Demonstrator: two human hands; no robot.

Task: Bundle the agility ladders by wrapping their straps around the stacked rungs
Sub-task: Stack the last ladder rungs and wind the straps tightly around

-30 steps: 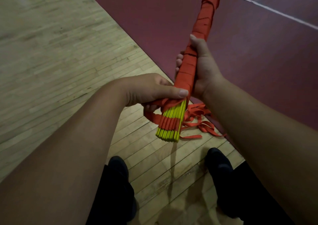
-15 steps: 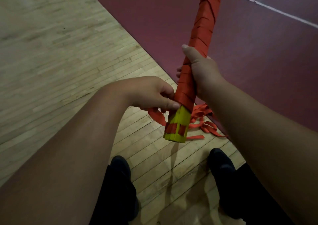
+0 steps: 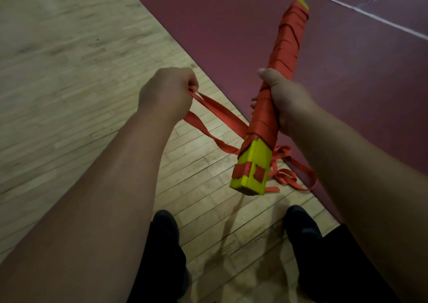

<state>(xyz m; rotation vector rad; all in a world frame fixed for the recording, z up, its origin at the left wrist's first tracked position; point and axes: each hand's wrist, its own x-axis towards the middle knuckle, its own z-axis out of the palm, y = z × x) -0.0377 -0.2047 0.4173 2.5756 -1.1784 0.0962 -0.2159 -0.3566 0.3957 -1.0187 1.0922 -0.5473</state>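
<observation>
One head-worn view looks steeply down — close over both forearms, the floor (image 3: 69, 71) and shoes (image 3: 166, 228) below.

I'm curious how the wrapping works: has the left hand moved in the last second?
Yes. The left hand has pulled left, away from the bundle, drawing the strap out over the wood floor, clear of the edge of the maroon mat.
</observation>
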